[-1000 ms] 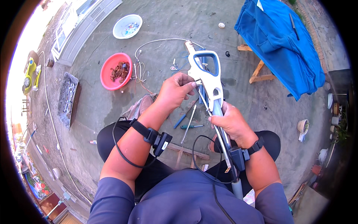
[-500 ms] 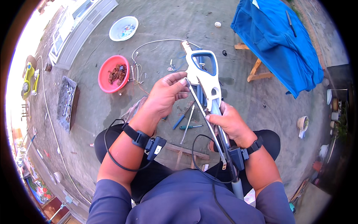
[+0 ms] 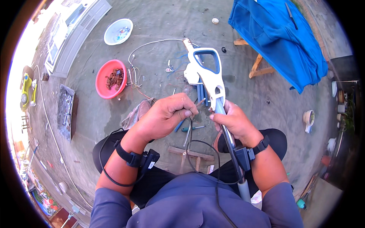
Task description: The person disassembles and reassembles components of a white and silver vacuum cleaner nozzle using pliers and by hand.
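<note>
My right hand is closed around a metal tube just below a white plastic handle with a blue-lined opening. The tube runs down towards my lap and ends in a grey sleeve. Left of it, my left hand is closed in a pinch on a thin rod. Its brownish tip points towards the handle, and my fingers hide the rest. Behind the handle several blue-handled tools lie on the ground, with a green-handled screwdriver nearer to me.
A red basin with brown scraps and a white basin stand at left. Farther left lies a metal tray of wrenches. A blue cloth covers a wooden stand at right. A wooden piece lies between my legs.
My left hand has come down and away from the white handle. The long thin rod that lay along the tube no longer shows there. My right hand still grips the tube.
</note>
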`<action>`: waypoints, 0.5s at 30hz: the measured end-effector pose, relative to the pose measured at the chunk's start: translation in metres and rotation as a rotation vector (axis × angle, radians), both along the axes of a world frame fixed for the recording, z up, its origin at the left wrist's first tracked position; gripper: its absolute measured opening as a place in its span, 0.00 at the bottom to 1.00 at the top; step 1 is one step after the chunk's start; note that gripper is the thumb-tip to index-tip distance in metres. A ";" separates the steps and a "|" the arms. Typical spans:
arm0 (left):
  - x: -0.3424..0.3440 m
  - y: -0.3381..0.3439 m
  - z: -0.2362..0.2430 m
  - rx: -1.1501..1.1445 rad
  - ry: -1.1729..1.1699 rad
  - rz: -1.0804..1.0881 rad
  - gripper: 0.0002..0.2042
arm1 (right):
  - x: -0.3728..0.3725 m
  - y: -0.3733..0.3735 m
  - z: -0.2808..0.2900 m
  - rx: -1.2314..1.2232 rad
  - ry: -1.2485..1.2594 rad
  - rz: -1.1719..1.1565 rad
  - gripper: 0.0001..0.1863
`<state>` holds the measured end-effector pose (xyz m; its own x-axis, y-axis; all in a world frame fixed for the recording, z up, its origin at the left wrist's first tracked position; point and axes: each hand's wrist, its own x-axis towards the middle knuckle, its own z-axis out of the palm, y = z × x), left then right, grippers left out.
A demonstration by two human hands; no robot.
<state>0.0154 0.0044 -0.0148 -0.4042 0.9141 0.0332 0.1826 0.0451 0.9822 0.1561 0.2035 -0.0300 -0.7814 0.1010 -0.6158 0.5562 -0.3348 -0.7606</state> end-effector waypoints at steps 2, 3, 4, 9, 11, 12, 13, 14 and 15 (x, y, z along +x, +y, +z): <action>-0.001 0.000 0.001 0.019 0.040 -0.013 0.07 | 0.001 0.001 -0.003 0.006 -0.009 0.004 0.17; -0.001 0.002 0.003 0.012 0.045 -0.016 0.07 | 0.001 0.001 -0.004 0.009 -0.013 0.007 0.16; -0.001 0.003 0.004 0.005 0.050 -0.019 0.07 | 0.001 0.001 -0.005 -0.002 -0.005 0.010 0.16; 0.003 0.009 0.000 -0.069 -0.042 -0.008 0.07 | 0.001 0.000 -0.008 -0.024 0.027 0.024 0.15; 0.004 0.010 -0.001 -0.074 -0.093 -0.008 0.06 | 0.001 0.000 -0.006 -0.028 0.037 0.023 0.15; 0.004 0.009 -0.002 -0.071 -0.118 -0.011 0.05 | 0.001 0.000 -0.006 -0.030 0.039 0.023 0.15; 0.004 0.009 -0.002 -0.067 -0.144 -0.015 0.04 | 0.001 0.000 -0.006 -0.030 0.037 0.025 0.15; 0.004 0.010 -0.004 -0.067 -0.157 -0.017 0.04 | 0.001 0.000 -0.007 -0.031 0.036 0.026 0.15; 0.004 0.010 -0.005 -0.067 -0.171 -0.020 0.05 | 0.001 0.000 -0.007 -0.031 0.035 0.028 0.15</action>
<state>0.0199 0.0145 -0.0197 -0.3809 0.9196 -0.0959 0.0151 0.1099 0.9938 0.1575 0.2033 -0.0366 -0.8046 0.0600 -0.5908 0.5391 -0.3434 -0.7690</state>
